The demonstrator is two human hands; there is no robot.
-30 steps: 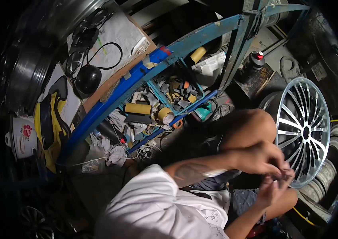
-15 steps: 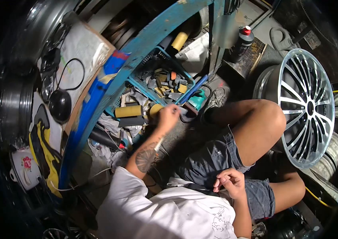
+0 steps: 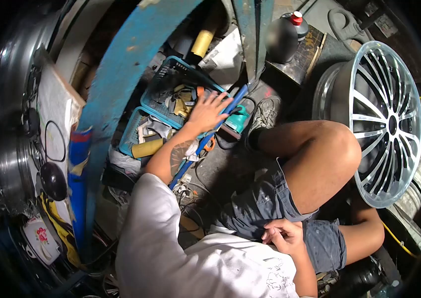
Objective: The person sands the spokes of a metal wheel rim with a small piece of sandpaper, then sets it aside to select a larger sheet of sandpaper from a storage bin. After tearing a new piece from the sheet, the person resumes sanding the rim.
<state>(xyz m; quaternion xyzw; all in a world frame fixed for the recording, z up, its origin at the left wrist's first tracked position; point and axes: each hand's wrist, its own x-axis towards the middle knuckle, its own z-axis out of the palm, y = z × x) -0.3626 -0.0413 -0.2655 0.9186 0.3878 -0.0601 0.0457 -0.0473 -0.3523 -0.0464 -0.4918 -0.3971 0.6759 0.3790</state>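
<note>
My left hand [image 3: 209,113] is over the near edge of a blue plastic basket [image 3: 163,63], palm down with its fingers spread. Below its fingers, the basket holds yellowish and dark scraps [image 3: 183,105] and an orange piece [image 3: 200,92]. A long blue bar [image 3: 209,135] runs beside the hand and passes by the wrist. Just past that bar lies a teal power tool [image 3: 237,119]. My right hand [image 3: 286,235] rests on my lap against the grey shorts, fingers curled in; whatever may be inside them is hidden.
A large multi-spoke wheel rim [image 3: 391,124] stands upright at the right. A black bottle with a red cap [image 3: 296,19] is on a box at the back. A smaller basket [image 3: 130,130] holds a yellow roll [image 3: 147,148]. A blue frame [image 3: 116,64] arches across the left.
My left hand has moved from beside the yellow roll up over the larger basket, and its fingers have spread. The camera view has shifted. My right hand stays on my lap.
</note>
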